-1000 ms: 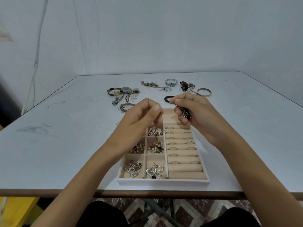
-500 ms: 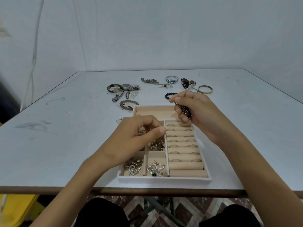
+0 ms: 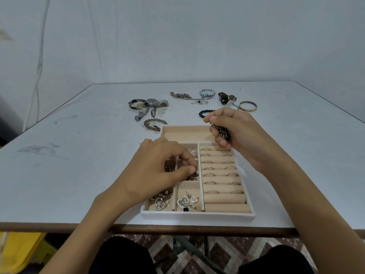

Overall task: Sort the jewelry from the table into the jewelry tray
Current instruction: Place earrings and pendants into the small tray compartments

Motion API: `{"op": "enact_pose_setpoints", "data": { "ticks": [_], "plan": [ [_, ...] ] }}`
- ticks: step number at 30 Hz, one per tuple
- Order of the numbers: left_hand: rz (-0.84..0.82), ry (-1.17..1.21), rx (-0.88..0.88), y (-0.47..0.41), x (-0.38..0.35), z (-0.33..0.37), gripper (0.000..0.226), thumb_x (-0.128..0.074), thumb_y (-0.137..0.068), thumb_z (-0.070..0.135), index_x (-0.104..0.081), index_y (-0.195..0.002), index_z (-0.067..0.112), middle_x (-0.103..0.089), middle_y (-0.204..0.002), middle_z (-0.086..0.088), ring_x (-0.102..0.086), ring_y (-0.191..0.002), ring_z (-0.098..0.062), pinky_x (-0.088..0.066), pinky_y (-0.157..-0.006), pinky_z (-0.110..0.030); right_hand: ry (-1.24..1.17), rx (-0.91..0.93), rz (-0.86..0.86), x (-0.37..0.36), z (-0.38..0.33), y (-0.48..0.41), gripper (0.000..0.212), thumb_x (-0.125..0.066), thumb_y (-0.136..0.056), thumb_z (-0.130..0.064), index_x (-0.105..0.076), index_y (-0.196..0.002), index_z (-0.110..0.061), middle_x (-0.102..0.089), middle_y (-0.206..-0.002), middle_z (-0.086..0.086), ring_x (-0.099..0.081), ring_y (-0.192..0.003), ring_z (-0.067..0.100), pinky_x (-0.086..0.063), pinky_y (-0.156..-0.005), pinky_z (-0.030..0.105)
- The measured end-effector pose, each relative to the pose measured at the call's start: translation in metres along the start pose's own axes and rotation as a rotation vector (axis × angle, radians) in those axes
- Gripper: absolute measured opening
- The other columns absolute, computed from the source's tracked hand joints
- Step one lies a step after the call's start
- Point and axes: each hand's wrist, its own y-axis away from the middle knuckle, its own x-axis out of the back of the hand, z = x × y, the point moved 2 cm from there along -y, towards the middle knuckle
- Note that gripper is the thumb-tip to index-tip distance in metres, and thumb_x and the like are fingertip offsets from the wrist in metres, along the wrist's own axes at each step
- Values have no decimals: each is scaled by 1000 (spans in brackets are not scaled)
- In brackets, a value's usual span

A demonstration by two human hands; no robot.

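The table (image 3: 79, 175) was white with a brown front edge; its surface carried grey scuff marks on the left side. Behind it stood a plain pale wall (image 3: 177, 46); under the table a patterned tiled floor (image 3: 227, 250) was seen, and a yellow object (image 3: 19, 252) at the lower left corner.

The jewelry tray (image 3: 197, 215) lay at the near edge of the table; its right part held rolls with rings (image 3: 230, 168), its left part small compartments with earrings (image 3: 184, 201) (heart-shaped ones in the nearest).

The left hand (image 3: 158, 171) hovered over the middle small compartments, fingers curled, thumb and forefinger tips brought together; whether they pinched something, I could not tell. The right hand (image 3: 243, 135) was above the far right corner of the tray, its fingers curled round a bunched chain (image 3: 222, 132).

Farther on the table lay loose pieces: watches (image 3: 150, 102) at the left; a braided bracelet (image 3: 154, 123) just beside the tray's far left corner; a black bead bracelet (image 3: 205, 112) partly behind the right hand; a gold bangle (image 3: 247, 106) at the right.
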Motion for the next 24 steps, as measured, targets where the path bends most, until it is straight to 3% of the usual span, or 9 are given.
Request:
{"op": "enact_pose_setpoints", "data": {
  "ticks": [4, 7, 9, 11, 13, 15, 19, 24],
  "plan": [
    [192, 61, 75, 12, 10, -14, 17, -54, -90, 40, -68, -98, 34, -63, -101, 18, -57, -103, -5, -44, -88, -33, -1, -1, -1, 0, 0, 0, 15, -51, -94, -9, -64, -99, -6, -53, -63, 1, -39, -47, 14, -32, -48, 25],
    [269, -77, 239, 23, 19, -33, 26, -45, -92, 39, -64, -108, 32, -60, -114, 16, -55, -110, -6, -42, -96, -39, 44, 7, -14, -1, 0, 0, 16, -52, -94, -8, -66, -103, -7, -55, -66, 2, -43, -49, 13, -37, -47, 21],
    [164, -244, 358, 29, 20, -43, 41, -34, -91, 45, -57, -121, 30, -55, -128, 12, -50, -121, -11, -35, -105, -45, 71, 22, -40, -3, 0, 1, 18, -52, -95, -8, -66, -106, -8, -58, -68, 2, -45, -51, 12, -39, -47, 19],
    [10, -347, 435, 34, 16, -50, 55, -21, -93, 50, -44, -138, 28, -40, -147, 10, -32, -139, -12, -20, -115, -47, 113, 35, -70, -5, -1, 3, 20, -54, -95, -10, -67, -110, -10, -60, -71, 1, -46, -51, 11, -40, -53, 22],
    [-80, -363, 490, 38, 12, -54, 54, -17, -100, 49, -28, -149, 28, -20, -157, 11, -12, -146, -7, -6, -119, -41, 146, 43, -96, -8, -1, 4, 21, -55, -94, -10, -67, -112, -12, -62, -73, 1, -46, -52, 10, -40, -58, 26],
    [-104, -359, 495, 38, 10, -53, 53, -18, -101, 45, -19, -152, 29, -10, -160, 12, -3, -147, -5, 0, -119, -37, 146, 41, -119, -10, -2, 4, 20, -57, -93, -10, -67, -111, -12, -64, -75, 2, -47, -53, 10, -40, -57, 24],
    [-100, -363, 498, 39, 10, -53, 53, -19, -101, 44, -16, -152, 29, -7, -160, 12, -1, -147, -4, 2, -119, -34, 133, 48, -165, -15, -7, 7, 17, -60, -91, -10, -68, -107, -9, -67, -79, 5, -51, -56, 11, -44, -54, 21],
    [-69, -338, 482, 40, 11, -53, 52, -24, -101, 43, -21, -151, 30, -12, -159, 11, -4, -147, -5, 1, -119, -35, 103, 84, -276, -26, -19, 17, 15, -61, -88, -9, -68, -101, -7, -70, -81, 11, -61, -67, 19, -52, -63, 28]
  ]
}}
